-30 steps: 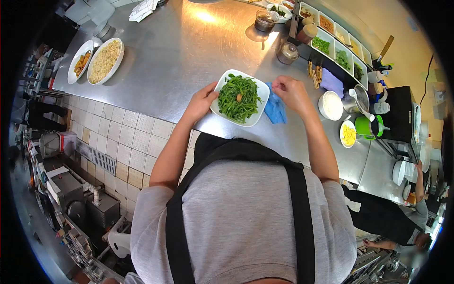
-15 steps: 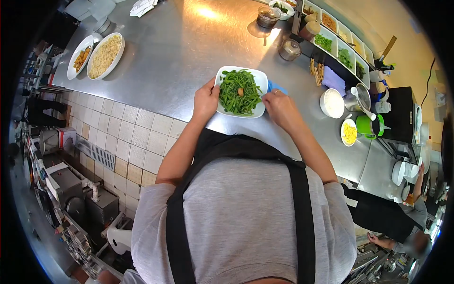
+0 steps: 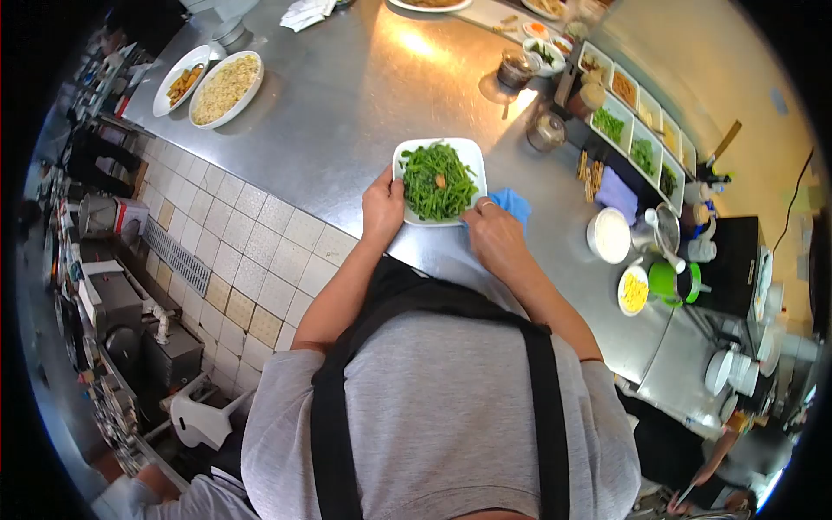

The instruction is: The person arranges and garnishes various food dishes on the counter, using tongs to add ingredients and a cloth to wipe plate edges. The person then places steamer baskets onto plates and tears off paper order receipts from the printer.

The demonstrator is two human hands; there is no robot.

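Steel table [image 3: 329,113]: left hand [image 3: 384,206] clamped on plate [image 3: 473,160], right hand [image 3: 496,232] at its near corner, closure unclear; stiff, probably fragile, best held by opposite edges.

Room beyond plate [image 3: 474,156], cloth [image 3: 514,206] right, jars [image 3: 547,133] forward-right

The plate [image 3: 476,156] is white, the vegetables [image 3: 433,201] deep green, the cloth [image 3: 514,206] bright blue. The apron [image 3: 547,390] is black, the shirt [image 3: 442,390] grey (faintly flecked), the towel [image 3: 617,191] lilac, the tiles [image 3: 276,214] an off-white grid with tan squares.
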